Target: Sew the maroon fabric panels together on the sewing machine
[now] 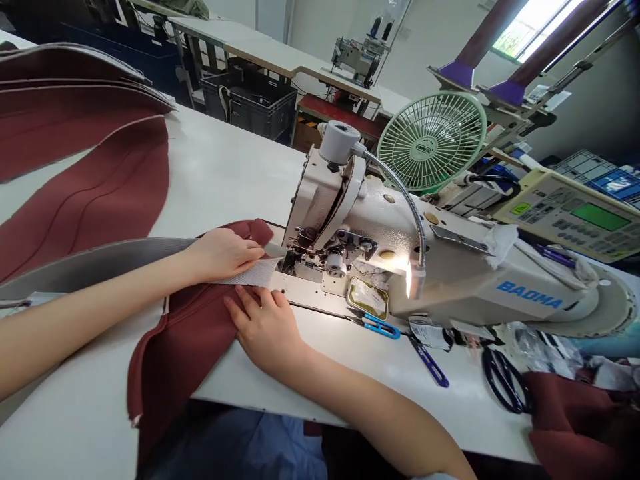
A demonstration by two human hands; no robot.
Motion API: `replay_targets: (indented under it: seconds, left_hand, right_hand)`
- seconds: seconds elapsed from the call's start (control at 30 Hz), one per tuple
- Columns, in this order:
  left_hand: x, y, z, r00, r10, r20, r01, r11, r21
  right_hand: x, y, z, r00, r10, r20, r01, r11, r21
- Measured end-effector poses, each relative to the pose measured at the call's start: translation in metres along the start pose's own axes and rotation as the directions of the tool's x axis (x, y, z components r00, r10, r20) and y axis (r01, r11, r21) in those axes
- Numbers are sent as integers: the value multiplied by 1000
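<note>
My left hand (220, 255) is closed on a grey ribbed fabric strip (260, 273), its fingers together at the strip's upper edge. Under and around the strip lies a maroon fabric piece (187, 343), which hangs over the table's front edge. On that fabric and the strip's lower edge rest the spread fingers of my right hand (267, 330). The strip's end reaches the needle area of a sewing machine (320, 257), just right of both hands. The needle itself cannot be made out.
Maroon panels (95, 180) are stacked at left. Right of the needle lie a small tin (367, 299), blue thread snips (381, 326), purple snips (430, 363) and black-handled scissors (505, 380). A green fan (433, 140) and control panel (570, 213) stand behind the machine.
</note>
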State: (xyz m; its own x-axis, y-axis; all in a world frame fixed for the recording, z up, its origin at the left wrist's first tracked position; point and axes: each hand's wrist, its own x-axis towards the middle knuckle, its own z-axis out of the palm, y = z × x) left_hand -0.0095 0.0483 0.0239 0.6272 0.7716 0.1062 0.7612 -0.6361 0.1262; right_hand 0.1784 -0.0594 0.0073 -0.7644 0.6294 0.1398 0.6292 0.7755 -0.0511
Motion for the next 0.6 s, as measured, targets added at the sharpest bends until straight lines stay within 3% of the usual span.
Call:
replay_targets:
  seconds: [0.07, 0.13, 0.2, 0.27, 0.4, 0.47, 0.6]
  left_hand:
    - [-2, 13, 1, 1000, 8, 13, -10, 991, 133]
    - [-5, 23, 4, 998, -35, -51, 44, 980, 197]
    - [-7, 27, 10, 982, -88, -169, 117, 978, 174]
    - [-9, 25, 15, 973, -78, -218, 105, 988, 112]
    - [-18, 16, 15, 994, 101, -45, -101, 995, -2]
    - [-26, 19, 9, 993, 118, -3, -118, 993, -23]
    - [-34, 30, 6, 995, 97, -34, -98, 995, -25]
  right_hand:
    - [-6, -1, -2, 1000, -7, -17, 6, 999, -36]
    - [-12, 0, -2, 1000, -20, -23, 19, 999, -39]
    - [-15, 1, 0, 999, -28, -39, 27, 999, -25]
    - [-18, 3, 4, 998, -17, -64, 17, 1000, -5]
    - [-21, 3, 7, 997, 22, -70, -20, 999, 27]
    - [-21, 2, 6, 997, 23, -75, -20, 999, 39]
    - [-19, 1, 7, 995, 37, -92, -32, 998, 55]
